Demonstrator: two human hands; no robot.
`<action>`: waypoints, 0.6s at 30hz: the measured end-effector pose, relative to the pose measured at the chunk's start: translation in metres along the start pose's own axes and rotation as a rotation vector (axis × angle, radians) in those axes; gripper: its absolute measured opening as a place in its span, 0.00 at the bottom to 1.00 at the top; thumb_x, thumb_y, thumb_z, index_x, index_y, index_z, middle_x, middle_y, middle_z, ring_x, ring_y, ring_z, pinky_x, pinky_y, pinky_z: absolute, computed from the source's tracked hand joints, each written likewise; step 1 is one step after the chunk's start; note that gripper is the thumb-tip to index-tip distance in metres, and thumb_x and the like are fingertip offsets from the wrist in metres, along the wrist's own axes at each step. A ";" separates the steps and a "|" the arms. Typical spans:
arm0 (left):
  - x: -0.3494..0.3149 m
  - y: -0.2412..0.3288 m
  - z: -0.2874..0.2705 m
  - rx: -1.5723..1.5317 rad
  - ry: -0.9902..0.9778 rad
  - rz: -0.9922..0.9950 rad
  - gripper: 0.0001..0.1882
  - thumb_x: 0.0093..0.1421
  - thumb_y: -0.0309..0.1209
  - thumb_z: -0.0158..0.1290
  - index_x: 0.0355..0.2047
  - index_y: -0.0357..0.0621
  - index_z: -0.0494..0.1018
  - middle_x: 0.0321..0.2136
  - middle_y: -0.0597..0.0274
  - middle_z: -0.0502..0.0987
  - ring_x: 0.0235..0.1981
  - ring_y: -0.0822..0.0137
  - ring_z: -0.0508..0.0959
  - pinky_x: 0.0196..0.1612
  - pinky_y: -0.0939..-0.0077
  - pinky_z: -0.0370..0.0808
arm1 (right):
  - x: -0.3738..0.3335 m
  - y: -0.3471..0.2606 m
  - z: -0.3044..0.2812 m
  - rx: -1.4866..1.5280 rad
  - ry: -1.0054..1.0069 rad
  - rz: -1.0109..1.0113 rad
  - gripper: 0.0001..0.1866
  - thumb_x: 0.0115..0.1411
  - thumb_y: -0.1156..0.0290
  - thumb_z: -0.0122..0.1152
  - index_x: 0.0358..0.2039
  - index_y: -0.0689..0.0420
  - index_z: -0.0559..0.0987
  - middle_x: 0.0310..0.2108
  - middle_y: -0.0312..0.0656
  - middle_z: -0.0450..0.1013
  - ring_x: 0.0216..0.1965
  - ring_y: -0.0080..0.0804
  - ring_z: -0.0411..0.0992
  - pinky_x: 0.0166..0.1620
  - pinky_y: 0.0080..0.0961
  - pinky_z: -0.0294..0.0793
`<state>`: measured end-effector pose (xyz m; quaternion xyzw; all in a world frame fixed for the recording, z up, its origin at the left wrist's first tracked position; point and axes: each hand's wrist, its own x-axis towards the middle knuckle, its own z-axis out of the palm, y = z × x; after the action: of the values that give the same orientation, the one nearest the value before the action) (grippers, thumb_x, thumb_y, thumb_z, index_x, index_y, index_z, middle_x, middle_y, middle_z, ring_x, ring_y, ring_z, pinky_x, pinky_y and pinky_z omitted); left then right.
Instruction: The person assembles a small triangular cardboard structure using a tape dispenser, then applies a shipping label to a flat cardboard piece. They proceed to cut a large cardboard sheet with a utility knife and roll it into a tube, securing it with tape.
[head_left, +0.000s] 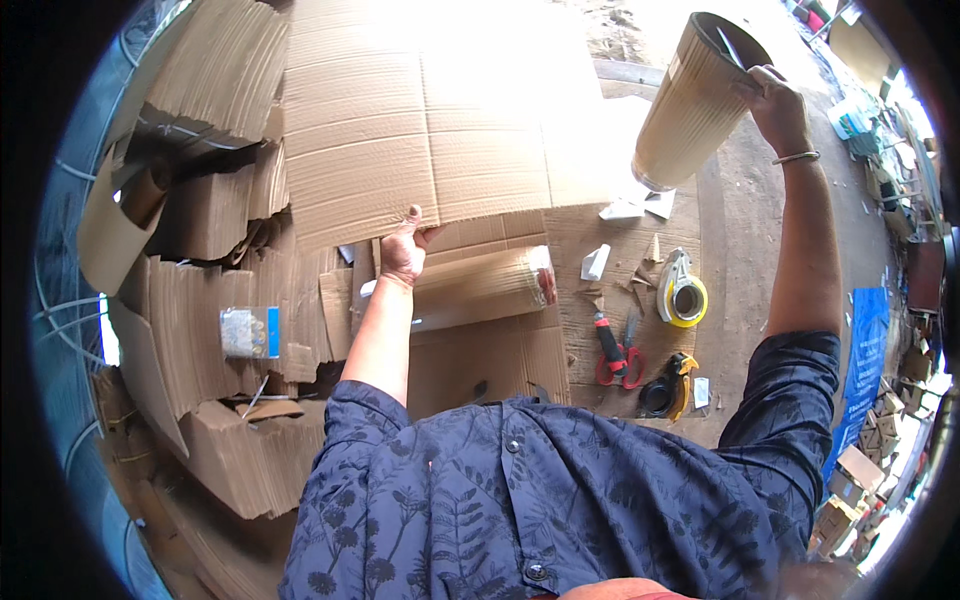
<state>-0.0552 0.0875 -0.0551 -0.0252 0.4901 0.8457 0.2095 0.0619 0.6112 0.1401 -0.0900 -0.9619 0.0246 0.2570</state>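
Note:
My left hand point(405, 252) grips the near edge of a large flat cardboard sheet point(365, 150), thumb on top and fingers beneath. The sheet has fold creases, and its far part is washed out by glare. At the upper right, my right hand point(780, 108) is closed on the rim of a wide brown cardboard tube point(690, 110). That tube tilts, its open end toward the hand, and something pale shows inside. Below the sheet lies a second cardboard tube point(470, 287), clear plastic or tape over its right end, resting on more cardboard point(500, 360).
Stacks of folded cardboard point(210, 300) crowd the left. On the wooden surface point(735, 300) lie a yellow-and-white tape dispenser point(683, 298), red-handled scissors point(630, 372), a black-and-red handled tool point(607, 342), a black-and-yellow tape dispenser point(678, 388) and cardboard scraps point(645, 272).

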 end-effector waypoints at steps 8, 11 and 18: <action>0.062 -0.090 0.022 -0.183 -0.032 -0.274 0.19 0.63 0.31 0.51 0.54 0.45 0.65 0.49 0.57 0.73 0.50 0.57 0.74 0.50 0.49 0.75 | 0.000 -0.007 -0.026 -0.153 -0.057 -0.054 0.12 0.53 0.64 0.66 0.32 0.58 0.78 0.30 0.45 0.74 0.33 0.46 0.75 0.35 0.34 0.74; 0.071 -0.132 0.040 -0.419 0.018 -0.324 0.18 0.64 0.28 0.49 0.54 0.45 0.65 0.50 0.56 0.73 0.51 0.55 0.74 0.51 0.49 0.75 | 0.001 -0.014 -0.047 -0.206 -0.109 0.011 0.13 0.55 0.61 0.65 0.32 0.58 0.78 0.30 0.45 0.75 0.32 0.46 0.75 0.34 0.34 0.73; 0.073 -0.224 0.068 -0.591 0.328 -0.479 0.12 0.62 0.33 0.54 0.46 0.48 0.70 0.41 0.58 0.76 0.42 0.61 0.77 0.45 0.62 0.78 | 0.016 -0.033 -0.041 -0.064 -0.289 0.114 0.12 0.59 0.62 0.62 0.32 0.59 0.77 0.17 0.39 0.70 0.18 0.23 0.71 0.25 0.24 0.69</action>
<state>-0.0254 0.2653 -0.2212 -0.3322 0.2332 0.8622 0.3033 0.0630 0.5816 0.1863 -0.1480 -0.9825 0.0214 0.1111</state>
